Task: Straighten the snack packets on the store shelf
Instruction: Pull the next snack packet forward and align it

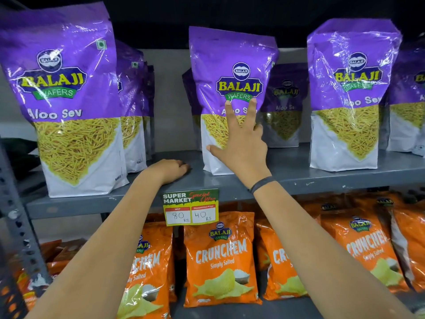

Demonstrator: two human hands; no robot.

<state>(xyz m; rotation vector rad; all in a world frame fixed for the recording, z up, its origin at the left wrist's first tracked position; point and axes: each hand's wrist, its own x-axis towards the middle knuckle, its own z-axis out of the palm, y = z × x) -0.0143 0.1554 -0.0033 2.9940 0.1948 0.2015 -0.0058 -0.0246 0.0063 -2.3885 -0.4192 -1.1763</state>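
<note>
Purple and white Aloo Sev packets stand upright on the grey upper shelf (299,178). The middle packet (232,72) stands near the shelf's front. My right hand (240,143) lies flat against its front, fingers spread, thumb out to the left; it does not grip the packet. My left hand (169,170) rests knuckles-up on the bare shelf to the left of that packet, fingers curled, holding nothing. A large packet (66,100) stands at the left and another (349,93) at the right, each with more packets behind.
A green and yellow price tag (190,207) hangs from the shelf's front edge. Orange Crunchem packets (220,256) fill the lower shelf, several leaning. A grey perforated upright (16,215) frames the left side. A dim packet (284,107) stands behind the middle one.
</note>
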